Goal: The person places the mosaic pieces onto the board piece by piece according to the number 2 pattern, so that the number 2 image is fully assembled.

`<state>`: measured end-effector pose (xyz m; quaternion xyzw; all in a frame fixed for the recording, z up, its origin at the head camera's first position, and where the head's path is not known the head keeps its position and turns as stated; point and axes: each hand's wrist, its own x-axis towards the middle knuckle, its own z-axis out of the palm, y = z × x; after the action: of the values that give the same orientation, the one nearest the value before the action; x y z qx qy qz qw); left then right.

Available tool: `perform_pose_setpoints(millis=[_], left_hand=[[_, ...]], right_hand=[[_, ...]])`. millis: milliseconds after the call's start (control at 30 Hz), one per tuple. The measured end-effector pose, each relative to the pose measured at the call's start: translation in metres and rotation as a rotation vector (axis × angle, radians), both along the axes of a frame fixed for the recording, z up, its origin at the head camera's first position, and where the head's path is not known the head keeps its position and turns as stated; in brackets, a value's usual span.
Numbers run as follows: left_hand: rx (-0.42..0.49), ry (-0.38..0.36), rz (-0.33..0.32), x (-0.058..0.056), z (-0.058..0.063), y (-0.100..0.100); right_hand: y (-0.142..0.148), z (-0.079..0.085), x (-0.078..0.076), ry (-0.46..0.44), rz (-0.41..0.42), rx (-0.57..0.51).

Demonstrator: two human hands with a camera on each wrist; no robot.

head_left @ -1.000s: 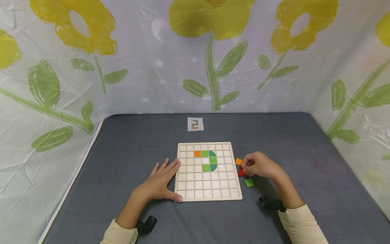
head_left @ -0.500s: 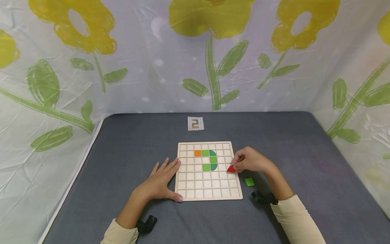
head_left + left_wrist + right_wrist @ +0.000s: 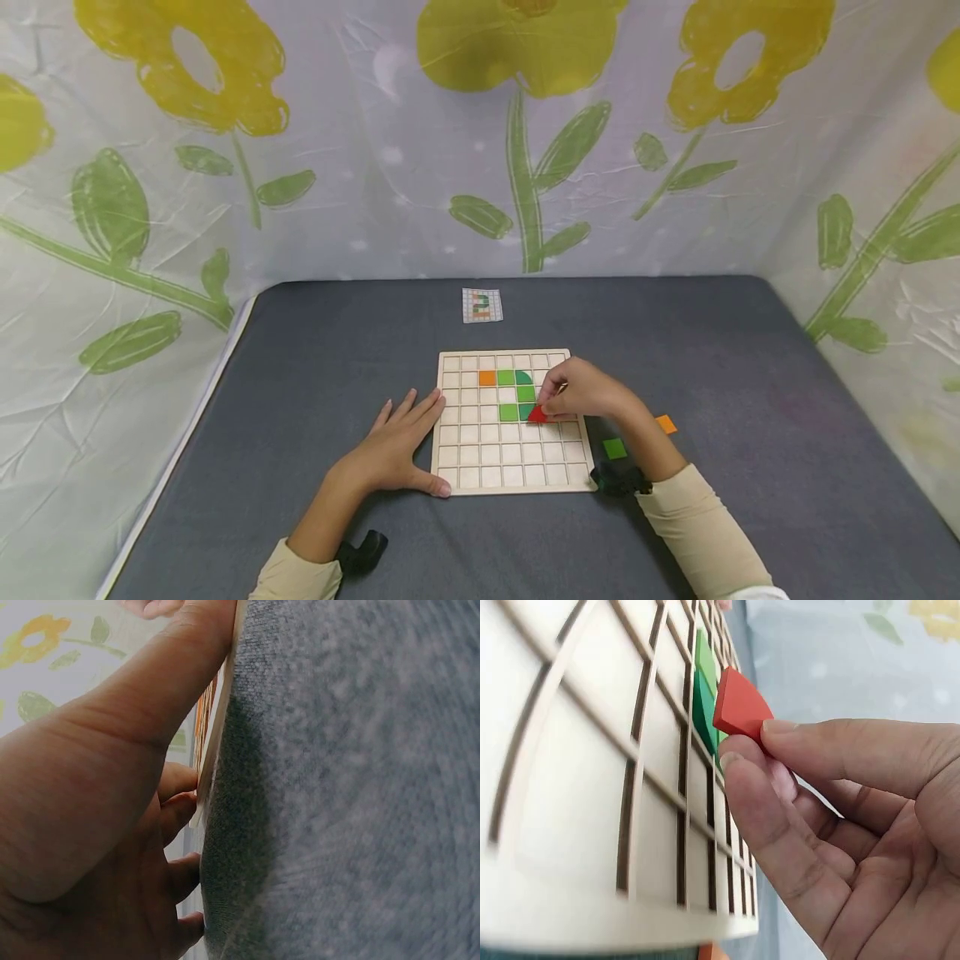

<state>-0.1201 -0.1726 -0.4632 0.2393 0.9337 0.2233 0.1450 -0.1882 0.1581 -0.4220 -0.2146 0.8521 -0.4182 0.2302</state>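
A wooden grid board (image 3: 490, 457) lies on the dark cloth. Set in it are an orange square (image 3: 487, 378), several green squares (image 3: 506, 378) and two dark green curved tiles (image 3: 523, 377). My right hand (image 3: 588, 390) pinches a red quarter-circle tile (image 3: 742, 706) between thumb and fingertips. In the head view this tile partly covers the lower dark green tile (image 3: 524, 412); the right wrist view has it held tilted over the grid. Fingers spread, my left hand (image 3: 393, 450) rests along the board's left edge, its thumb at the near corner.
Right of the board lie a loose green square (image 3: 615, 449) and, past the forearm, an orange tile (image 3: 666, 425). Another orange piece (image 3: 711, 951) peeks out by the board's edge. A small pattern card (image 3: 482, 306) lies behind the board.
From the loose tiles on the right, my right hand has carried the red tile leftward over the board. The orange tile beyond the forearm has come into view. My left hand stays put.
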Motion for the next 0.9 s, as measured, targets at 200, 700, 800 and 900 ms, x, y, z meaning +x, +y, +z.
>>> perform_pose_setpoints(millis=[200,700,800,900], left_hand=[[-0.009,0.007,0.007,0.001,0.001,0.002],[-0.008,0.013,0.015,0.002,0.004,0.003],[-0.008,0.011,0.019,0.002,0.004,0.003],[-0.011,0.005,0.026,0.002,0.003,0.003]], right_hand=[[-0.016,-0.001,-0.002,0.022,0.044,-0.011],[-0.06,-0.005,-0.004,-0.017,0.027,-0.023],[-0.065,-0.006,-0.005,0.026,0.035,0.008],[-0.068,-0.006,-0.006,0.089,0.047,0.04]])
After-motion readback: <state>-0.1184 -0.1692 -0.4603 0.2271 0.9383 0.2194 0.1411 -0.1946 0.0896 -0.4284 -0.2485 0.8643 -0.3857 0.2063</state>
